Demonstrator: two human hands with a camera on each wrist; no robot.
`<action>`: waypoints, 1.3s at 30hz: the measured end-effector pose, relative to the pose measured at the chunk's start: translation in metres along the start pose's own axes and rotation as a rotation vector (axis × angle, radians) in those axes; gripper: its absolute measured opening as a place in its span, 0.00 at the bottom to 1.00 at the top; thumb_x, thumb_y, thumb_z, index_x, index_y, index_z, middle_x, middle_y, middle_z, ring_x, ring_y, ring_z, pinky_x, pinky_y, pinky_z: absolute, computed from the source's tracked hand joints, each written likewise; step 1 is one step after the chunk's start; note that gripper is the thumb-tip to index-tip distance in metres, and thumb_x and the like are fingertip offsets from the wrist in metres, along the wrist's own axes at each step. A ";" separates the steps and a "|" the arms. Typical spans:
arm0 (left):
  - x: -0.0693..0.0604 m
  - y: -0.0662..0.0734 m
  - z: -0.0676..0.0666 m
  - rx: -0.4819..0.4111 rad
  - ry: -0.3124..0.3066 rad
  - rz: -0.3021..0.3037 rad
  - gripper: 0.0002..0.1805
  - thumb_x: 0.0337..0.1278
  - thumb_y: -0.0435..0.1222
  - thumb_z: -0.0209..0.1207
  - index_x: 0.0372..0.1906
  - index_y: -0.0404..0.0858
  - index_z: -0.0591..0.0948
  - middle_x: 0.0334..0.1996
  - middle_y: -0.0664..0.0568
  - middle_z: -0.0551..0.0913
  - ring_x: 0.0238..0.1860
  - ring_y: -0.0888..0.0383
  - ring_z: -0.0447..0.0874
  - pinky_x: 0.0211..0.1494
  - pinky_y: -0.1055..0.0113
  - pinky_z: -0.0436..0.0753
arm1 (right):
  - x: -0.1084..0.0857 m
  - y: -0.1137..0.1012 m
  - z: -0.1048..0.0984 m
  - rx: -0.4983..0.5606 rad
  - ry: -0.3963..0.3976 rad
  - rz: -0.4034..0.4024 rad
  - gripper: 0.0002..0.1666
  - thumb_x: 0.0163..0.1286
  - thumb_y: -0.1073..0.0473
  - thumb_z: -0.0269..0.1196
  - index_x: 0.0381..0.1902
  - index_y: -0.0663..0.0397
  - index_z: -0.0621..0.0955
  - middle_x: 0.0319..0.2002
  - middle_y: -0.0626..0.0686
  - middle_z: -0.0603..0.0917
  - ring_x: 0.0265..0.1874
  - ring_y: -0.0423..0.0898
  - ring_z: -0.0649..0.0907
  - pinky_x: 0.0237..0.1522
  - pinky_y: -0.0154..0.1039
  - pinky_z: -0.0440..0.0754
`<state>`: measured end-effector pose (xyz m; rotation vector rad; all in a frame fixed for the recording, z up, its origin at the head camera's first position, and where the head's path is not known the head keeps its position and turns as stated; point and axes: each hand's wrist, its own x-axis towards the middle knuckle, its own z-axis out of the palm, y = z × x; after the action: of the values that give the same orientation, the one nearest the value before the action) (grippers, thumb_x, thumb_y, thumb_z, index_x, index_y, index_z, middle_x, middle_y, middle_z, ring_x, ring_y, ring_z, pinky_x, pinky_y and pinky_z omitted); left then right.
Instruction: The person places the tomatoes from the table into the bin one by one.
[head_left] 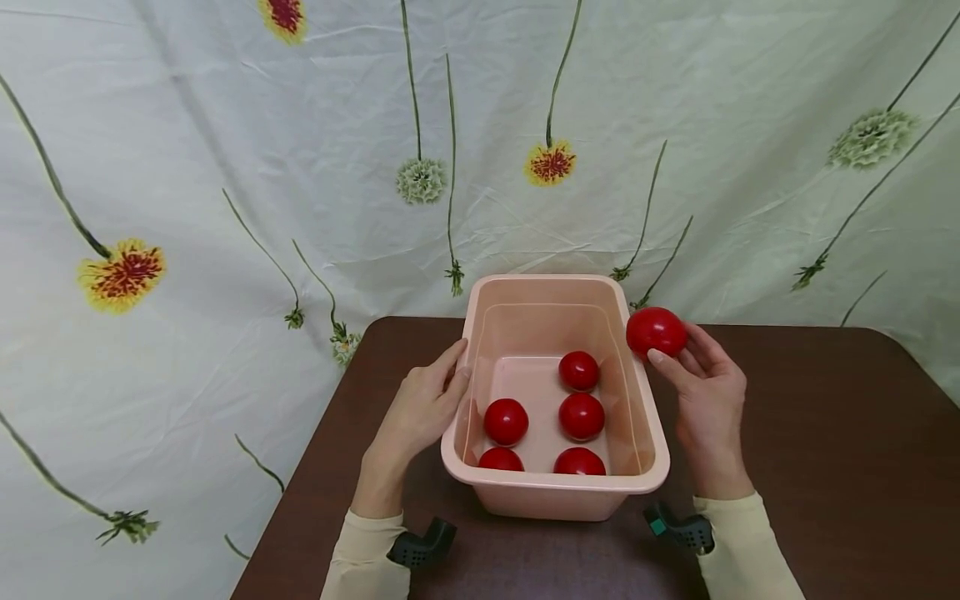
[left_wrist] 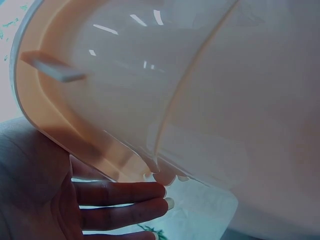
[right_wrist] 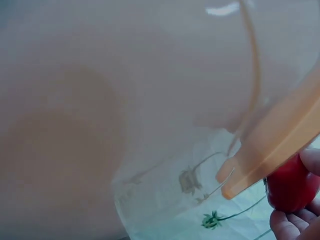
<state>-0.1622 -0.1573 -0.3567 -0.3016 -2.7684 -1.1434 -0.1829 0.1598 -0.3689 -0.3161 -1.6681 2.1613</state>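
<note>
A pale pink plastic bin (head_left: 555, 481) stands on the dark table. Inside lie several glossy red round fruits (head_left: 506, 422), whose exact kind I cannot tell. My left hand (head_left: 423, 408) holds the bin's left rim, thumb on top. In the left wrist view, its fingers (left_wrist: 120, 195) reach beneath the rim. Just outside and above the right rim, my right hand (head_left: 708, 396) grips another red round fruit (head_left: 656, 332) between thumb and fingers. That fruit (right_wrist: 292, 186) shows partly behind the bin's rim (right_wrist: 275, 145) in the right wrist view. The near wall hides parts of the closest fruits.
The brown table (head_left: 817, 450) extends to both sides of the bin. Behind its far edge hangs a pale cloth (head_left: 337, 167) with printed flowers. Dark cameras (head_left: 422, 546) are strapped to both wrists.
</note>
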 end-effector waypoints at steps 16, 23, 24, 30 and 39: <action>0.001 -0.001 0.000 -0.003 -0.008 -0.004 0.28 0.71 0.43 0.50 0.73 0.46 0.65 0.34 0.50 0.86 0.28 0.62 0.84 0.33 0.69 0.83 | -0.021 -0.016 0.005 -0.151 -0.138 -0.065 0.35 0.55 0.60 0.74 0.63 0.45 0.78 0.61 0.52 0.80 0.52 0.41 0.84 0.44 0.27 0.80; 0.000 -0.001 0.000 -0.004 -0.009 -0.003 0.28 0.72 0.44 0.49 0.73 0.46 0.64 0.33 0.50 0.86 0.28 0.63 0.84 0.33 0.69 0.83 | -0.026 -0.019 0.007 -0.203 -0.171 -0.085 0.36 0.55 0.60 0.73 0.63 0.44 0.77 0.61 0.53 0.80 0.53 0.42 0.84 0.45 0.27 0.80; 0.000 -0.002 0.000 0.000 -0.006 0.000 0.28 0.72 0.44 0.49 0.73 0.46 0.64 0.34 0.50 0.86 0.28 0.63 0.84 0.34 0.69 0.83 | -0.026 -0.019 0.007 -0.209 -0.177 -0.087 0.36 0.55 0.59 0.73 0.63 0.44 0.77 0.61 0.52 0.80 0.53 0.42 0.84 0.45 0.28 0.80; 0.000 -0.001 0.000 0.007 -0.003 0.003 0.28 0.72 0.45 0.48 0.73 0.46 0.65 0.33 0.50 0.85 0.29 0.62 0.85 0.34 0.69 0.83 | -0.030 -0.020 0.008 -0.233 -0.205 -0.098 0.36 0.55 0.59 0.74 0.64 0.43 0.77 0.62 0.52 0.80 0.53 0.42 0.84 0.45 0.28 0.80; 0.000 -0.002 0.000 -0.001 -0.004 0.004 0.28 0.72 0.44 0.48 0.73 0.46 0.65 0.32 0.50 0.85 0.27 0.63 0.84 0.33 0.70 0.82 | -0.033 -0.022 0.008 -0.232 -0.243 -0.090 0.37 0.55 0.58 0.74 0.65 0.45 0.76 0.62 0.52 0.80 0.50 0.38 0.85 0.45 0.29 0.80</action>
<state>-0.1628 -0.1584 -0.3585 -0.3093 -2.7690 -1.1448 -0.1532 0.1431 -0.3478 -0.0394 -2.0314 2.0077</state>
